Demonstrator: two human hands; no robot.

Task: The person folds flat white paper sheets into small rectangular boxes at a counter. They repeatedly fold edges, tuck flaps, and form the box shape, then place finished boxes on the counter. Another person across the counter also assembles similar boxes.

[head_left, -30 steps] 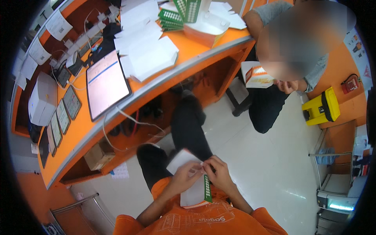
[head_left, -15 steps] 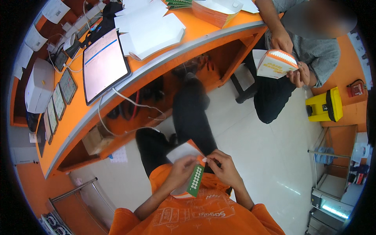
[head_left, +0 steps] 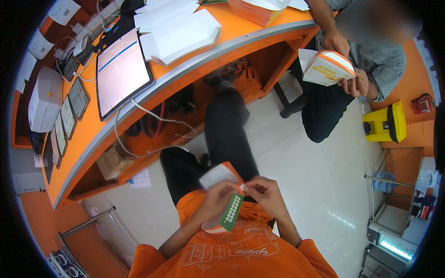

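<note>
Over my lap I hold a partly folded cardboard food box [head_left: 231, 214], with a green patterned side, orange edges and a white inner face. My left hand [head_left: 219, 198] is closed round its left side near the upper fold. At the box's top corner, the fingertips of my right hand [head_left: 263, 191] pinch a small white-and-orange tab. Both hands are close together, almost touching at that corner. Part of the box is hidden behind my left hand and wrist.
A co-worker at the upper right holds a similar white-and-orange box [head_left: 328, 68]. On the curved orange counter lie white flat cardboard blanks [head_left: 183, 39], stacked orange boxes [head_left: 257, 11], a tablet [head_left: 123, 74] and several phones [head_left: 79, 99]. A white cable [head_left: 157, 118] hangs off its edge. A yellow bin [head_left: 387, 123] stands right.
My view has shifted slightly. My hands keep nearly the same grip at the box's corner, with my right fingers moved a little at the tab. The co-worker's box has turned slightly.
</note>
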